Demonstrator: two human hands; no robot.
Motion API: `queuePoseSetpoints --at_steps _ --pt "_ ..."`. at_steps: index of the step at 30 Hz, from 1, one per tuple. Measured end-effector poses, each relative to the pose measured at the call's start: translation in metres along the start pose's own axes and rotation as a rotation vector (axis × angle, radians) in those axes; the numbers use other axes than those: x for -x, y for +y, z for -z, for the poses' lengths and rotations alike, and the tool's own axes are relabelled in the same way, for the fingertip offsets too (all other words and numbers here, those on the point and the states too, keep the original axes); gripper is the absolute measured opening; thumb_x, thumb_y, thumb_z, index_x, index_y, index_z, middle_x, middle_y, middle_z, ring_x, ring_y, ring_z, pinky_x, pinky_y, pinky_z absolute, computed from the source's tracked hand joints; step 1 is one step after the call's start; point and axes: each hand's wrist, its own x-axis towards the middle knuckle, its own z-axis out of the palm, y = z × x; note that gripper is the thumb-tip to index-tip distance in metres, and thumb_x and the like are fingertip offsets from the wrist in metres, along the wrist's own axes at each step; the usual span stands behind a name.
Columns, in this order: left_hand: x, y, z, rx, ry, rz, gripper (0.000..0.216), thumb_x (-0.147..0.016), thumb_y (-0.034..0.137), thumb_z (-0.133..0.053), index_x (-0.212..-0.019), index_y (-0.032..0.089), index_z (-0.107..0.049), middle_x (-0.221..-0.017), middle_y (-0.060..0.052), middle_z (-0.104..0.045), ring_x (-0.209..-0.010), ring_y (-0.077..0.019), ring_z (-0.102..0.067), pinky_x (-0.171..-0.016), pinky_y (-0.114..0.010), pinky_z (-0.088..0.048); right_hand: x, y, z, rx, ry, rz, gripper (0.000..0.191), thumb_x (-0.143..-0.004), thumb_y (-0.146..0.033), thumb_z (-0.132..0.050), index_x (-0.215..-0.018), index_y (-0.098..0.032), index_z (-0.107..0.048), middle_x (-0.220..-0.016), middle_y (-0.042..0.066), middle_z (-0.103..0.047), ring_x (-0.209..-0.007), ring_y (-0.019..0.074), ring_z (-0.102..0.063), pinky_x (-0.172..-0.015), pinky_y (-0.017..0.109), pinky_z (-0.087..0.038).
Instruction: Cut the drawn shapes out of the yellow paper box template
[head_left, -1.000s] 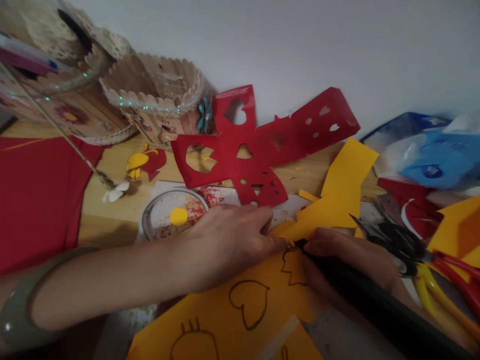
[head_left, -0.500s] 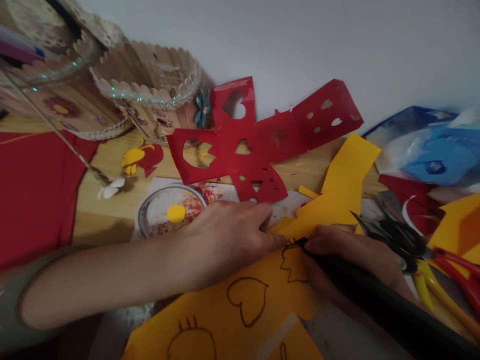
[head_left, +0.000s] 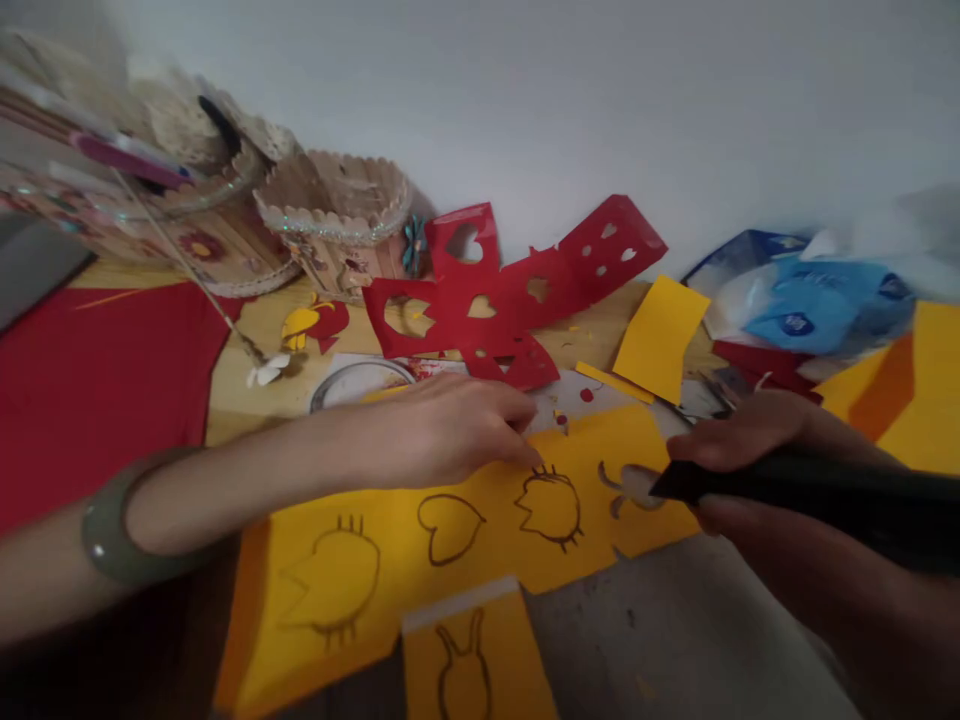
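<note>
A yellow paper box net (head_left: 405,520) lies on the work surface, with black outlines of a heart and spiky, beaked head shapes. Across its upper edge rests my left hand (head_left: 450,430), fingers lying on the paper, the index tip near the small beaked outline; some fingers are hidden. My right hand (head_left: 825,595) grips a thick black marker (head_left: 780,490) over the right end of the paper, where curved dark marks show. The marker's tip looks close to the paper; contact cannot be made out. A lower flap (head_left: 480,670) carries a long-eared outline.
Behind lies a red cut-out box net (head_left: 517,300). Decorated stick holders (head_left: 337,220) stand back left, above red sheets (head_left: 112,380). A tape ring (head_left: 322,385) is partly behind my left arm. Yellow offcuts (head_left: 664,335) and a blue packet (head_left: 817,300) lie right.
The view has shifted, showing more of the yellow net. My right hand and the marker have moved right, off the small beaked outline, which now appears closed with strokes below. The scissors are mostly hidden.
</note>
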Motion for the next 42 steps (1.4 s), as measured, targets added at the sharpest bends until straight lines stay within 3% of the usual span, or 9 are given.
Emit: queuePoseSetpoints --at_steps 8,13,17,21,25,28,33,37,42 --pt "0.005 0.006 0.015 -0.071 -0.089 -0.256 0.024 -0.094 0.025 -0.052 -0.071 0.018 -0.048 -0.068 0.005 -0.050 -0.059 -0.0080 -0.047 -0.051 -0.024 -0.026 -0.009 -0.004 -0.014 0.113 -0.385 0.061 0.006 -0.080 -0.029 -0.066 -0.079 -0.027 -0.061 -0.072 -0.003 -0.063 -0.062 0.0121 -0.059 -0.051 0.019 -0.048" --pt "0.000 0.011 0.020 -0.187 -0.110 -0.249 0.019 -0.093 0.023 -0.051 -0.074 0.019 -0.056 -0.070 0.003 -0.056 -0.058 -0.0098 -0.049 -0.048 -0.026 -0.025 -0.014 0.000 -0.016 0.101 -0.378 0.019 0.008 -0.082 -0.026 -0.063 -0.085 -0.026 -0.055 -0.068 -0.004 -0.061 -0.051 0.0092 -0.055 -0.043 0.017 -0.046" --pt "-0.010 0.020 0.022 -0.442 -0.178 -0.332 0.009 -0.085 0.015 -0.060 -0.077 0.019 -0.062 -0.075 0.002 -0.060 -0.065 -0.0125 -0.053 -0.046 -0.029 -0.023 -0.008 0.001 -0.022 0.086 -0.358 0.027 0.007 -0.081 -0.026 -0.061 -0.083 -0.027 -0.055 -0.063 -0.005 -0.060 -0.044 0.0093 -0.054 -0.037 0.017 -0.044" --pt "-0.014 0.018 0.010 -0.593 -0.025 -0.454 0.012 -0.084 0.019 -0.065 -0.072 0.019 -0.062 -0.075 0.001 -0.060 -0.065 -0.0131 -0.051 -0.046 -0.030 -0.024 -0.001 0.003 -0.029 0.109 -0.282 0.013 0.005 -0.082 -0.024 -0.058 -0.081 -0.027 -0.054 -0.048 -0.009 -0.054 -0.031 0.0072 -0.046 -0.030 0.017 -0.037" --pt "-0.010 0.012 -0.010 -0.576 0.261 -0.403 0.023 -0.086 0.031 -0.064 -0.069 0.017 -0.059 -0.067 0.002 -0.058 -0.063 -0.0137 -0.052 -0.049 -0.030 -0.031 -0.002 0.012 -0.027 0.157 -0.313 0.140 0.008 -0.081 -0.020 -0.057 -0.078 -0.026 -0.054 -0.053 -0.007 -0.059 -0.040 0.0084 -0.053 -0.039 0.018 -0.043" --pt "-0.006 0.010 -0.022 -0.533 0.411 -0.437 0.020 -0.092 0.024 -0.055 -0.073 0.017 -0.059 -0.069 0.002 -0.058 -0.066 -0.0140 -0.053 -0.057 -0.030 -0.038 -0.004 0.018 -0.023 0.217 -0.271 0.227 0.010 -0.079 -0.017 -0.058 -0.078 -0.027 -0.055 -0.058 -0.006 -0.061 -0.045 0.0088 -0.054 -0.042 0.018 -0.043" --pt "-0.005 0.006 -0.028 -0.513 0.428 -0.459 0.017 -0.095 0.021 -0.050 -0.082 0.015 -0.060 -0.074 0.002 -0.060 -0.071 -0.0138 -0.055 -0.065 -0.029 -0.042 -0.002 0.021 -0.020 0.274 -0.268 0.186 0.003 -0.080 -0.024 -0.059 -0.078 -0.026 -0.056 -0.058 -0.003 -0.064 -0.045 0.0113 -0.057 -0.039 0.020 -0.043" --pt "-0.006 0.004 -0.028 -0.527 0.459 -0.469 0.018 -0.094 0.025 -0.054 -0.079 0.017 -0.060 -0.074 0.002 -0.058 -0.072 -0.0136 -0.053 -0.062 -0.028 -0.040 -0.004 0.022 -0.021 0.264 -0.349 0.208 0.006 -0.081 -0.020 -0.057 -0.077 -0.024 -0.055 -0.052 -0.005 -0.062 -0.040 0.0105 -0.058 -0.037 0.018 -0.043" --pt "-0.006 0.004 -0.025 -0.554 0.390 -0.436 0.015 -0.091 0.030 -0.059 -0.083 0.018 -0.062 -0.071 0.003 -0.055 -0.066 -0.0127 -0.050 -0.058 -0.027 -0.038 -0.002 0.022 -0.024 0.292 -0.353 0.196 0.008 -0.082 -0.018 -0.054 -0.077 -0.024 -0.055 -0.051 -0.006 -0.061 -0.038 0.0077 -0.054 -0.038 0.017 -0.042"
